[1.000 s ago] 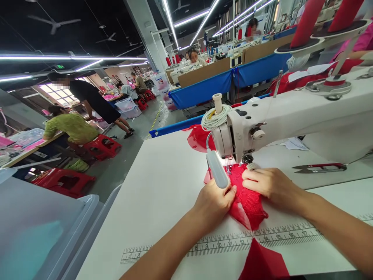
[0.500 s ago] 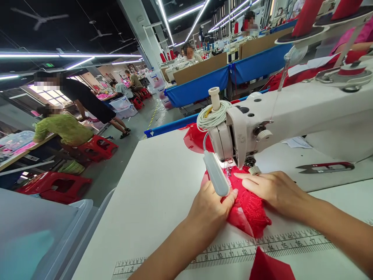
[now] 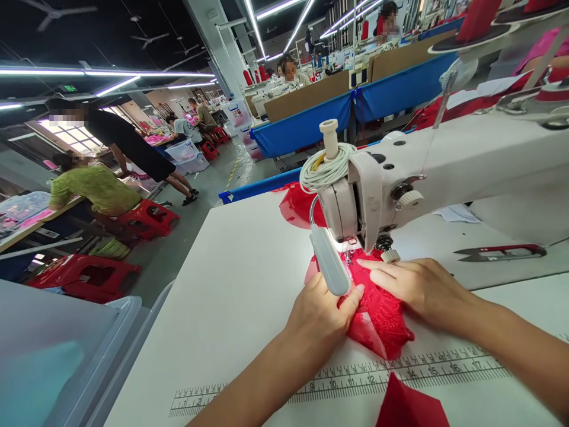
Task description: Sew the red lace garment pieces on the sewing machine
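A piece of red lace fabric [image 3: 380, 314] lies on the white table under the head of a white sewing machine [image 3: 444, 172]. My left hand [image 3: 322, 317] pinches the fabric's left edge just below the machine's small lamp [image 3: 329, 261]. Flat on the fabric to the right of the needle rests my right hand [image 3: 420, 287], its fingers pointing left toward the presser foot. The needle itself is mostly hidden behind the lamp and my fingers.
A printed ruler [image 3: 355, 376] runs along the table's front. More red fabric [image 3: 411, 406] lies at the near edge and another piece [image 3: 296, 207] lies behind the machine. Thread snips [image 3: 500, 253] sit at right. A plastic bin [image 3: 57, 356] stands at left. Other people work beyond the aisle.
My view has shifted slightly; both hands stay on the red lace, with the right fingers edging a little closer to the presser foot.
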`<state>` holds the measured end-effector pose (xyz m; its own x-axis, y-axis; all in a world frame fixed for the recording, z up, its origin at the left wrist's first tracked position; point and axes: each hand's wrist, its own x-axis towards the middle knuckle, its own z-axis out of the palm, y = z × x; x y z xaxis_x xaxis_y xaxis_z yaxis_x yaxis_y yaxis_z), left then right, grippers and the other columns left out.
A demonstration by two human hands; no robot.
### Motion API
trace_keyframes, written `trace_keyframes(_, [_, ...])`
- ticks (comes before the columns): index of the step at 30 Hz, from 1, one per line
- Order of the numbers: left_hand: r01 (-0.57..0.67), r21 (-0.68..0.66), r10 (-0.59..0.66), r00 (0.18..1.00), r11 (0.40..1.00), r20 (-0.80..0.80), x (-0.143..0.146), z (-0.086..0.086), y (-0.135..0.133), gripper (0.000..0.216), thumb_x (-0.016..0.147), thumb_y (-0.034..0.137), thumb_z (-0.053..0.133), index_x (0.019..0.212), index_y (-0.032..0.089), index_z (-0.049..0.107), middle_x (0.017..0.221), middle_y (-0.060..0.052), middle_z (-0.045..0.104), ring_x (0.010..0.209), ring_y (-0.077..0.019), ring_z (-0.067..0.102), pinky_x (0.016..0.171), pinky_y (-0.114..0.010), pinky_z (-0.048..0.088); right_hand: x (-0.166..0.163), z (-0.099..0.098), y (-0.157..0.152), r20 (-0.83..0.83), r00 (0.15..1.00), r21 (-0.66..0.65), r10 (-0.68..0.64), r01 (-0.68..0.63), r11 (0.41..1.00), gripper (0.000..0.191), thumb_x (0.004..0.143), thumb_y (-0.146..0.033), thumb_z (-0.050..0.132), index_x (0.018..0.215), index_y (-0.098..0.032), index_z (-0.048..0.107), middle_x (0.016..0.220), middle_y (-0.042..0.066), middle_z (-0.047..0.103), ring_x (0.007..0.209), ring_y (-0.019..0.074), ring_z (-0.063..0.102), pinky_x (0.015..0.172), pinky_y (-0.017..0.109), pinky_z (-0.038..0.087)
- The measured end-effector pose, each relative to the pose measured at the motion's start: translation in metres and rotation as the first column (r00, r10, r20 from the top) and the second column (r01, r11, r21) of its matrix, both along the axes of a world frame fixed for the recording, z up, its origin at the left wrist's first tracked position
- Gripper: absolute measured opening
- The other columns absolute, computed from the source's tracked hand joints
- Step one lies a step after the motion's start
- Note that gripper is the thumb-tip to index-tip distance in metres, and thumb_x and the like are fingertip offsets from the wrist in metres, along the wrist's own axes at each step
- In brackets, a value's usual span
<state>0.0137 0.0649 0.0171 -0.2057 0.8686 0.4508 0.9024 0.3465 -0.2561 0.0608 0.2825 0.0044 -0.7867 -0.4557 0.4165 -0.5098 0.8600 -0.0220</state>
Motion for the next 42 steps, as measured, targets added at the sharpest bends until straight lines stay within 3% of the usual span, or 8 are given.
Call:
trace_keyframes(5, [-0.038, -0.059, 0.038, 0.999, 0.998, 0.002, 0.002, -0.003, -0.002, 0.027, 0.091, 0.004, 0.045, 0.109, 0.012, 0.064, 0.094, -0.013, 0.068, 0.076, -0.0199, 0.062, 0.064, -0.033, 0.049, 0.000, -0.002, 0.002, 0.056, 0.998, -0.072, -0.005, 0.009, 0.997, 0.026, 0.089, -0.010, 0.038, 0.085, -0.021, 0.061, 0.073, 0.002, 0.067, 0.053, 0.0142, 0.050, 0.048, 0.028, 0.030])
trace_keyframes(13, [-0.040, -0.039, 0.038, 0.999, 0.998, -0.035, -0.003, -0.009, -0.002, 0.033, 0.091, 0.003, 0.046, 0.120, 0.011, 0.061, 0.098, -0.015, 0.070, 0.080, -0.0210, 0.064, 0.066, -0.034, 0.049, -0.005, 0.000, 0.003, 0.036, 0.999, 0.049, -0.030, 0.029, 0.998, 0.025, 0.088, -0.009, 0.037, 0.069, -0.022, 0.044, 0.072, 0.001, 0.066, 0.047, 0.0135, 0.042, 0.044, 0.028, 0.020])
trace_keyframes(20, [-0.086, -0.060, 0.084, 0.996, 0.994, -0.030, -0.004, -0.008, -0.002, 0.031, 0.093, 0.006, 0.046, 0.118, 0.014, 0.062, 0.098, -0.012, 0.070, 0.078, -0.0202, 0.063, 0.069, -0.036, 0.049, -0.007, -0.009, 0.005, 0.027, 0.997, -0.017, -0.068, 0.068, 0.998, 0.022, 0.084, -0.009, 0.038, 0.079, -0.023, 0.055, 0.058, -0.002, 0.058, 0.045, 0.0150, 0.038, 0.044, 0.030, 0.021])
trace_keyframes(25, [-0.094, -0.060, 0.092, 0.995, 0.994, -0.038, -0.005, -0.004, 0.001, 0.031, 0.092, 0.003, 0.042, 0.114, 0.011, 0.062, 0.103, -0.013, 0.069, 0.081, -0.0191, 0.063, 0.066, -0.033, 0.049, -0.007, -0.006, 0.008, 0.023, 1.000, -0.112, 0.012, -0.009, 0.994, 0.035, 0.085, -0.006, 0.037, 0.102, -0.024, 0.062, 0.088, 0.002, 0.069, 0.065, 0.0157, 0.057, 0.051, 0.028, 0.033])
trace_keyframes(28, [-0.062, -0.033, 0.059, 0.995, 0.998, -0.076, -0.005, -0.005, 0.002, 0.030, 0.091, 0.002, 0.042, 0.113, 0.010, 0.062, 0.100, -0.013, 0.069, 0.080, -0.0190, 0.063, 0.066, -0.032, 0.050, -0.008, -0.004, 0.008, -0.043, 0.991, -0.135, 0.124, -0.129, 0.983, 0.036, 0.083, -0.002, 0.036, 0.090, -0.023, 0.063, 0.086, 0.001, 0.069, 0.065, 0.0141, 0.056, 0.053, 0.027, 0.035])
trace_keyframes(32, [-0.081, -0.047, 0.075, 0.991, 0.996, -0.107, -0.005, -0.008, 0.000, 0.030, 0.089, 0.002, 0.048, 0.115, 0.011, 0.061, 0.090, -0.011, 0.069, 0.078, -0.0213, 0.063, 0.066, -0.035, 0.050, -0.009, -0.003, 0.007, -0.111, 0.989, -0.089, 0.102, -0.112, 0.990, 0.029, 0.079, 0.000, 0.036, 0.064, -0.021, 0.049, 0.061, -0.001, 0.055, 0.052, 0.0131, 0.041, 0.047, 0.027, 0.024])
trace_keyframes(37, [-0.055, -0.093, 0.049, 0.996, 0.994, -0.071, -0.005, -0.008, -0.004, 0.034, 0.088, 0.002, 0.054, 0.119, 0.012, 0.062, 0.084, -0.010, 0.068, 0.083, -0.0224, 0.063, 0.081, -0.043, 0.050, -0.008, -0.005, 0.004, -0.127, 0.991, -0.112, 0.046, -0.061, 0.992, 0.026, 0.077, 0.001, 0.036, 0.062, -0.021, 0.039, 0.058, -0.002, 0.046, 0.053, 0.0138, 0.034, 0.048, 0.028, 0.019])
trace_keyframes(42, [-0.032, -0.005, 0.031, 0.993, 0.999, -0.114, -0.007, -0.007, -0.003, 0.031, 0.088, 0.003, 0.053, 0.115, 0.013, 0.065, 0.086, -0.010, 0.069, 0.079, -0.0216, 0.062, 0.083, -0.047, 0.051, -0.008, -0.012, 0.004, -0.119, 0.993, -0.136, 0.014, -0.031, 0.990, 0.026, 0.071, 0.003, 0.035, 0.065, -0.021, 0.037, 0.062, -0.001, 0.046, 0.056, 0.0148, 0.032, 0.050, 0.029, 0.018])
